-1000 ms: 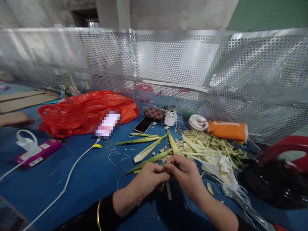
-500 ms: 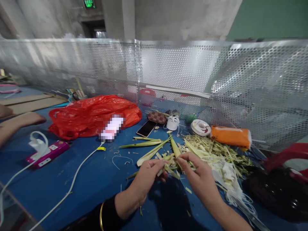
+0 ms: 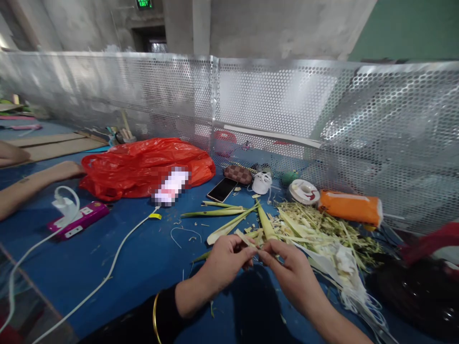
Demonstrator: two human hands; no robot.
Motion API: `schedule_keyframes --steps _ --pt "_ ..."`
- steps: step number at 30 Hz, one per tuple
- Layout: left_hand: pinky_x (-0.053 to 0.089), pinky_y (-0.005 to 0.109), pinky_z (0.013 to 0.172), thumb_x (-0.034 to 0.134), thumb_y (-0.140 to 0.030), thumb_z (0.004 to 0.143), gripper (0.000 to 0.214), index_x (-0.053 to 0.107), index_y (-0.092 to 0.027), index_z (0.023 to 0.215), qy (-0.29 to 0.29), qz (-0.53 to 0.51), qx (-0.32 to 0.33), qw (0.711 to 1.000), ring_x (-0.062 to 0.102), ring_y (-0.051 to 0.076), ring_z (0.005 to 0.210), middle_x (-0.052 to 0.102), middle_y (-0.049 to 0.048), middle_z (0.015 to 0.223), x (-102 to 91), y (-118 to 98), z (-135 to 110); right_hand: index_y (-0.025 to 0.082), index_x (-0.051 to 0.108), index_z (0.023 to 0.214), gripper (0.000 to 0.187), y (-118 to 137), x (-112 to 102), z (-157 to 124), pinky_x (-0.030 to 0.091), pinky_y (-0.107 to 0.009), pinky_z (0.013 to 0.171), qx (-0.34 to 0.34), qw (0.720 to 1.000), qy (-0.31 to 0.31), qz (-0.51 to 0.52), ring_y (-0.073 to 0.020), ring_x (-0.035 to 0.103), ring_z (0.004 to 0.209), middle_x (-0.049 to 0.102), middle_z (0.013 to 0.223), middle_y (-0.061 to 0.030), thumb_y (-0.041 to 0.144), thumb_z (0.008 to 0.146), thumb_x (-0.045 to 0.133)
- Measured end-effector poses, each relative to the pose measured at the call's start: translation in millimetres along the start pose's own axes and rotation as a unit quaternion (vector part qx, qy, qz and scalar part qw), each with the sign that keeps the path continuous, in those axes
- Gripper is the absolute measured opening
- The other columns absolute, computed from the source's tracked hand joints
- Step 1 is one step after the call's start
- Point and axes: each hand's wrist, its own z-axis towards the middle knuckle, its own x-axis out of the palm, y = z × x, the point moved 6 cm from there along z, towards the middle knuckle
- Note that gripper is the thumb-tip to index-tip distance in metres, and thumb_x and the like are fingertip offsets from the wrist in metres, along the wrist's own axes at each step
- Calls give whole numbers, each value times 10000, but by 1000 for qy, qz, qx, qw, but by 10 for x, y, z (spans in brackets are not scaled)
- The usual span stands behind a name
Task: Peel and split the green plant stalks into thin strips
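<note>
A blue table point(image 3: 136, 267) spreads across the near part of the room. Along its far side stands a screen of shiny perforated metal point(image 3: 172, 81), bright with reflected light. Beyond rises a bare grey wall point(image 3: 272, 28), green point(image 3: 416, 33) at the far right. At the far left, a green exit sign point(image 3: 144, 4) glows above a small dark window point(image 3: 158, 46).

View from a camera worn on the person's head, facing forward and down over a blue tabletop point(image 3: 154, 260), left hand point(image 3: 226, 262) and right hand point(image 3: 289, 265) close at lower center, perforated metal screen point(image 3: 265, 95) beyond, gray wall point(image 3: 279, 28) farthest back
</note>
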Motion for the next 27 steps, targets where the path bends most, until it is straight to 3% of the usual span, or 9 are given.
schedule_keyframes --steps 10,15,17,20,27 --pt "419 230 578 722 -332 664 209 671 -134 708 -8 -46 -26 999 520 101 490 589 -18 495 -29 -7 -1 208 587 612 278 -49 -31 27 405 -263 575 1 1000 -9 7 -176 556 599 597 589 0 331 853 523" --pt "467 263 797 770 -277 646 372 668 -112 963 -28 -156 -29 987 663 153 734 738 62 747 -33 -99 -31 225 642 847 131 124 -227 -94 423 -378 803 -92 972 -201 -75 -268 593 883 668 878 -84 329 836 564" --pt "465 276 846 773 -248 642 392 664 -110 993 -50 -166 -12 985 678 175 811 747 66 761 -54 -136 -44 224 634 767 152 150 -155 -111 432 -355 756 -91 979 -175 -42 -247 603 804 662 796 -67 331 847 560" --pt "479 294 847 765 -239 648 383 671 -109 997 -62 -158 6 986 683 198 844 750 71 755 -54 -149 -63 206 651 684 243 90 82 -82 454 -298 682 -19 994 -68 85 -212 613 715 668 716 -41 356 853 561" --pt "498 292 795 770 -207 631 388 682 -104 994 -55 -161 -13 985 684 191 783 747 71 747 -4 -92 -78 172 769 698 331 -55 320 -85 485 -304 682 137 932 -38 332 -221 634 692 716 676 -55 495 705 697"
